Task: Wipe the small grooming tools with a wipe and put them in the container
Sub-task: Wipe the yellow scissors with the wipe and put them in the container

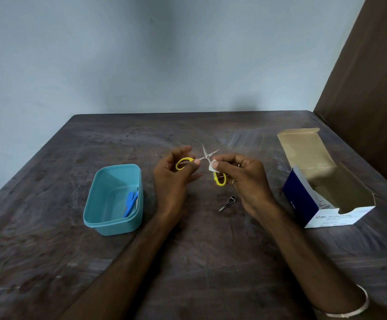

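She has the small scissors [207, 158] up off the table [187, 262] between both hands, blades splayed and pointing off toward twelve o'clock. The left hand [176, 174] pinches one yellow loop out at nine, and the right hand [241, 179] pinches the white wipe [212, 166] against the shank of the other arm, its loop hanging toward five. The right hand is the nearer to the steel, so I'd guess the wipe runs up that blade next; the teal container [114, 224] waits at eight o'clock, on the left hand's side.

Table [187, 262] – container [109, 224], clip [228, 202], box [303, 204]
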Demonstrator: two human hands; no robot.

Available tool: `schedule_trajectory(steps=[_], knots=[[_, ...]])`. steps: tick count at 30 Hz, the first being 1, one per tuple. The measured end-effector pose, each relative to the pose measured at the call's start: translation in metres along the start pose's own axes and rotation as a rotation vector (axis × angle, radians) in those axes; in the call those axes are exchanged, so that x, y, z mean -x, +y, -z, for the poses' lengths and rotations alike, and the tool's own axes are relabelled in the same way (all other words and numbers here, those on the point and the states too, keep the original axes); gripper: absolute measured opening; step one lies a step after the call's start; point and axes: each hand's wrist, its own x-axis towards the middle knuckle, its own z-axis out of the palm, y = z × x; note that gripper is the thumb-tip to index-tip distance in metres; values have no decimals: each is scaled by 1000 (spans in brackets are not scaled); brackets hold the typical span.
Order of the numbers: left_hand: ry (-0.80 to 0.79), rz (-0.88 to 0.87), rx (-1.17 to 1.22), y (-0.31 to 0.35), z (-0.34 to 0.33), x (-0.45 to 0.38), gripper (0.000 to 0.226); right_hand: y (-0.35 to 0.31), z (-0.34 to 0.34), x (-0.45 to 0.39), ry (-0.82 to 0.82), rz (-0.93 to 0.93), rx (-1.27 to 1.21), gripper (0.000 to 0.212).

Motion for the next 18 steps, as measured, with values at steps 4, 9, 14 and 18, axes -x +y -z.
schedule_trajectory(steps=[4, 9, 14, 18], knots=[[-110, -539, -581, -6, 9, -2, 23, -2, 4, -2, 10, -36, -34, 5], [-100, -844, -1004, -10, 7, 3, 22, -5, 7, -1, -38, -71, 8, 4], [-140, -692, -946, -13, 8, 2, 21, -7, 11, -3, -111, -157, -108, 7], [-248, -256, -525, -16, 1, 4, 15, -5, 13, -3, -115, -89, -66, 3]])
